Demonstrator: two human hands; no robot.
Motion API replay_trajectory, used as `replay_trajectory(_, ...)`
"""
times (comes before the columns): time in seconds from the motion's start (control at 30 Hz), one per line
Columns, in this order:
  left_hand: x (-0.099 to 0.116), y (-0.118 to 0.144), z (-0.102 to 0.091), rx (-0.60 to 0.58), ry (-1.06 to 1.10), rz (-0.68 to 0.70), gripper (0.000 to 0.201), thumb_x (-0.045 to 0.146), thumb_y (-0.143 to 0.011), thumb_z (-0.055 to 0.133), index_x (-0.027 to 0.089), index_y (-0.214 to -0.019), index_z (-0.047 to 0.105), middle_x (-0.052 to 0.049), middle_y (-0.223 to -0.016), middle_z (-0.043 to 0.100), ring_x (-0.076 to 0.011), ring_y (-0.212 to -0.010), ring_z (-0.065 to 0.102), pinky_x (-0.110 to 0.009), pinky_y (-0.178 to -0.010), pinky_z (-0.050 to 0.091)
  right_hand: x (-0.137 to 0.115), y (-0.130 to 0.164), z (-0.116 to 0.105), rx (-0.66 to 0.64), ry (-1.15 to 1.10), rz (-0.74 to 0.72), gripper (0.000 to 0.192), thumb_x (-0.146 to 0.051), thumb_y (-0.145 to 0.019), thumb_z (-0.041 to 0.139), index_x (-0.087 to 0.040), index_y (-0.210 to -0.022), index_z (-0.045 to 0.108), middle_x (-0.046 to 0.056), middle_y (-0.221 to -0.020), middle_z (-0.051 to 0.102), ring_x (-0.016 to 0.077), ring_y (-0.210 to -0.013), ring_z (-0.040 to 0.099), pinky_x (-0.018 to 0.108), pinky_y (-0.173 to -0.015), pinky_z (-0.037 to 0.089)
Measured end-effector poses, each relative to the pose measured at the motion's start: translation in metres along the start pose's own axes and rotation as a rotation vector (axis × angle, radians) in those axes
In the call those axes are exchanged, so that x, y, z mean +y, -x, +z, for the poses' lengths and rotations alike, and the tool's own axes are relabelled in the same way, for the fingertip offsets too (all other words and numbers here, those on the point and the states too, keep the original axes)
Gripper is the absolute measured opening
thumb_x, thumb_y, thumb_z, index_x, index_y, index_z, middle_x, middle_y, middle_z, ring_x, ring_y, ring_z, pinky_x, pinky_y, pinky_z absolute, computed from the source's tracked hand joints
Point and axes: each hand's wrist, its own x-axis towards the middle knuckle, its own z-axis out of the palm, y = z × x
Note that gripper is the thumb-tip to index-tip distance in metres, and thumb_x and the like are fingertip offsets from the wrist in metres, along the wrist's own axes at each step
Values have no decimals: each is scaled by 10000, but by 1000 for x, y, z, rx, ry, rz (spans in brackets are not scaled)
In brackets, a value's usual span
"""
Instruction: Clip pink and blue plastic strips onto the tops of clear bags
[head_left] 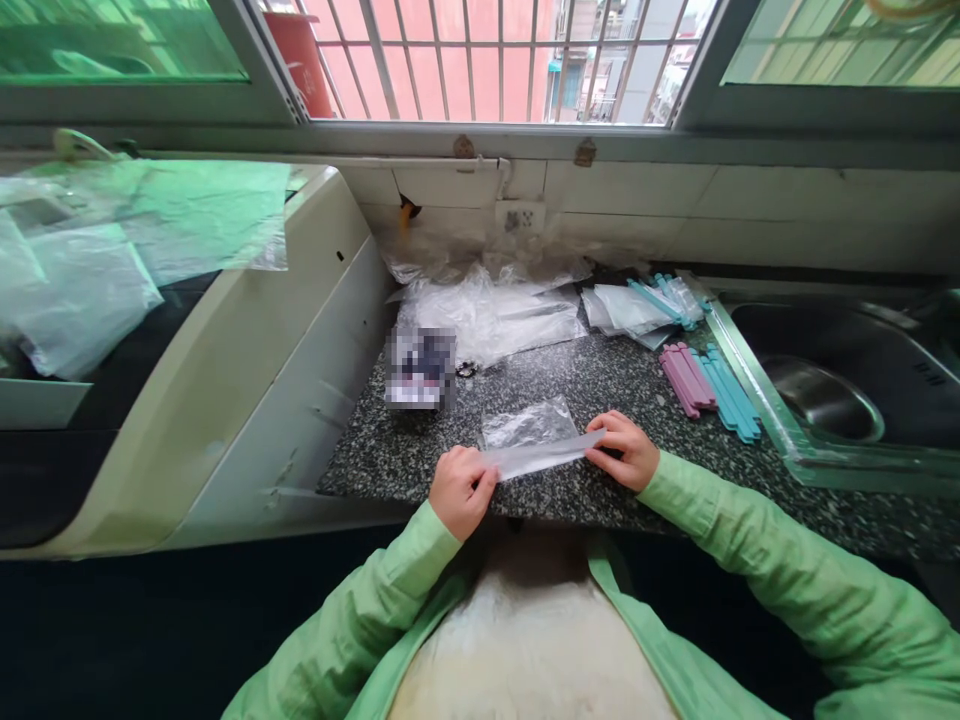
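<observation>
A see-through plastic bag [525, 425] lies on the speckled counter in front of me. Along its near side runs a whitish folded strip [541, 457], which looks like part of the same bag. Its left end is pinched between the thumb and fingers of my left hand [461, 490]. At the other end, slightly higher, my right hand [624, 452] grips the strip between thumb and fingertips. The strip is stretched nearly straight between both hands.
Pink bag clips [686, 380] and blue bag clips [725, 393] lie right of my hands, before a metal sink [799, 475]. Clear plastic bags [495, 315] are spread at the back. A blurred-out item [420, 368] sits left. A large beige machine [300, 300] borders the counter.
</observation>
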Motion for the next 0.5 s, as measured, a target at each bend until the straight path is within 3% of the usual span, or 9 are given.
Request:
replay_trajectory(0.3, 6, -6, 5, 47, -269, -65, 351, 273, -808, 426, 181, -480, 511, -27, -558, 533, -157, -645, 458, -306, -610, 288, -5, 2, 6, 9, 161, 216, 204, -276, -741, 534, -191, -556, 552, 32, -711, 605, 151, -679, 491, 317, -645, 365)
replay_trajectory(0.5, 7, -6, 10, 160, -269, -35, 289, 265, -760, 500, 183, -484, 484, -28, -535, 512, -170, -632, 446, -310, -592, 266, -13, -2, 3, 1, 223, 272, 173, -252, -719, 557, -195, -556, 549, 12, -713, 624, 145, -666, 506, 307, -639, 356)
